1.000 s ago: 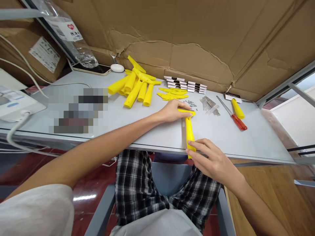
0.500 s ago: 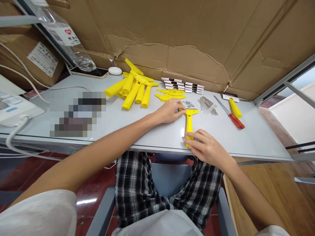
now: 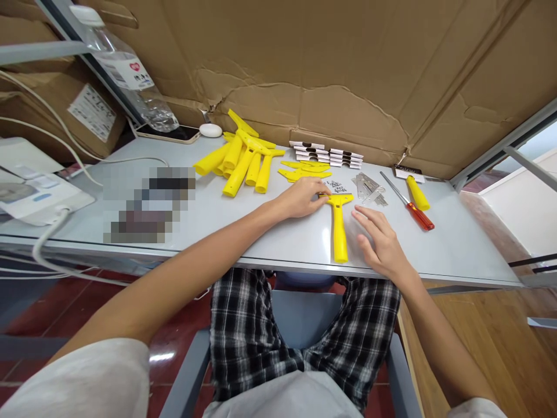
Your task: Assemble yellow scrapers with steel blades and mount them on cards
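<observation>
A yellow scraper [image 3: 340, 235] lies on the desk in front of me, its wide head away from me and its handle toward the front edge. My left hand [image 3: 302, 197] grips the left end of the scraper's head, fingers closed. To the right of the handle my right hand [image 3: 380, 241] hovers with fingers apart, holding nothing. Just behind the head is a small heap of dark screws [image 3: 337, 186]. Metal blades [image 3: 369, 190] lie loosely beyond my right fingertips. A screwdriver [image 3: 411, 206] with a red handle rests farther right.
Yellow scraper handles [image 3: 239, 165] are piled at the back left, beside flat yellow pieces [image 3: 304, 171]. Small white boxes [image 3: 326, 154] are stacked against the cardboard. One yellow handle [image 3: 418, 193] lies far right. A plastic bottle [image 3: 130, 75] and a phone [image 3: 174, 134] are at the left.
My right hand has let go of the scraper's handle and moved right and slightly away from me, opening. My left hand stays at the head. The view has shifted slightly.
</observation>
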Tool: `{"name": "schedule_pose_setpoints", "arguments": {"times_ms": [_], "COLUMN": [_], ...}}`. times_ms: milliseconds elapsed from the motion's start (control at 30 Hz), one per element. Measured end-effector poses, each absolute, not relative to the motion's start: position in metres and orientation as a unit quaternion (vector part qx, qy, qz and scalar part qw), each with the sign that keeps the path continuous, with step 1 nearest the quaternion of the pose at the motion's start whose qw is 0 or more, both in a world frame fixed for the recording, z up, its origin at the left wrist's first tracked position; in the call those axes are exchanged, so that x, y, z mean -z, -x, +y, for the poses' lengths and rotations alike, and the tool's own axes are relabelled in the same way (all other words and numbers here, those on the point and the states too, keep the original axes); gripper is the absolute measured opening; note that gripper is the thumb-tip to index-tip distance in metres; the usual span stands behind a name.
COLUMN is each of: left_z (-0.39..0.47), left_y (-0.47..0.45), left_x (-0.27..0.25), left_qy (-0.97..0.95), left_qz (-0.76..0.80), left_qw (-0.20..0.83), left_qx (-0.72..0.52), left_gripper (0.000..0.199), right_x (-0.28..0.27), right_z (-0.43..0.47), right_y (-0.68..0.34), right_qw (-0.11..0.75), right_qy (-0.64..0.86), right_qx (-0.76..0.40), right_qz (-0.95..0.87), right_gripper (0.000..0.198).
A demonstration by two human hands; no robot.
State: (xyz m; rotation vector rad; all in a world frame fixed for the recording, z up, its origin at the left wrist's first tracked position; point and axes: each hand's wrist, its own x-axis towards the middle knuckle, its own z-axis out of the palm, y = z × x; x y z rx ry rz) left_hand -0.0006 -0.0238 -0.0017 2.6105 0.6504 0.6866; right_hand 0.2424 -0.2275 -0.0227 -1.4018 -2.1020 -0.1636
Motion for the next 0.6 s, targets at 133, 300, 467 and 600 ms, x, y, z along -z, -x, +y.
{"name": "schedule_pose_setpoints", "arguments": {"times_ms": [133,300,467,600], "left_z": [-0.048,-0.104,-0.137,-0.143], "left_y": [0.019,0.048,0.051,0.049], "left_x": [-0.015,-0.011,0.015,0.024], "left_qy": [-0.93,-0.91,-0.899,-0.897], "left_qz": [0.292,0.376,0.41,0.408], "left_qw": [0.113,0.104,0.084,0.067], "left_qx": [-0.192,-0.144,-0.125,-0.156], "left_gripper": [0.047,0.066,0.066,0.062], "right_x": [0.033,0.038,0.039,0.036], "right_z": [-0.226,-0.224,-0.224,-0.225], "right_y": [-0.249,-0.245,-0.239,-0.236], "right_qw": [0.264,0.172,0.134,0.105], "right_qy": [0.611,0.656,0.665,0.663], "right_qx": [0.034,0.005,0.022,0.032], "right_qz": [-0.745,-0.735,-0.734,-0.74], "right_gripper": [0.07,0.085,0.082,0.071]}}
